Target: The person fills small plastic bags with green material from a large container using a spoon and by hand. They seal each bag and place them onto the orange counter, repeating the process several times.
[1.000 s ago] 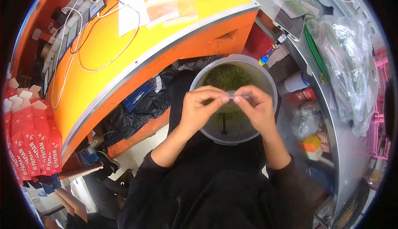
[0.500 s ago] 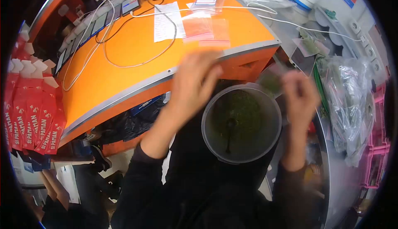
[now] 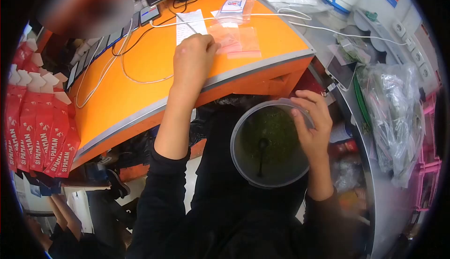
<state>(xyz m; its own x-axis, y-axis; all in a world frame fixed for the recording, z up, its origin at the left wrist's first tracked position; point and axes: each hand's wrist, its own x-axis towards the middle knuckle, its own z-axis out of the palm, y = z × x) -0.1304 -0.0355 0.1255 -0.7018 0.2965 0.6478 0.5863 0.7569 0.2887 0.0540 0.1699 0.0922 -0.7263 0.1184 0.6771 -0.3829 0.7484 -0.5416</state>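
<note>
A round translucent plastic tub (image 3: 241, 165) sits on my lap, with finely cut green leaf material (image 3: 276, 130) inside. A dark spoon (image 3: 261, 158) leans in it, its head in the green material. My right hand (image 3: 315, 125) holds the tub's right rim, fingers spread along it and thumb by the inner side. Over the orange table, my left hand (image 3: 193, 60) has its fingers curled together at the left edge of the small clear zip bags (image 3: 246, 43). Whether a bag is between those fingertips is hidden. Behind that hand lies a written paper sheet (image 3: 191, 22).
Red printed boxes (image 3: 40, 128) stand at the left, near a row of phones (image 3: 101, 46) and white cables. On the right counter are small bags with green contents (image 3: 351, 48) and a large clear bag (image 3: 391, 114). Another person's arm (image 3: 65, 212) shows at lower left.
My left hand has moved up and left from the table edge to the zip bags. My right hand has left a small bag with green contents and come onto the tub's rim.
</note>
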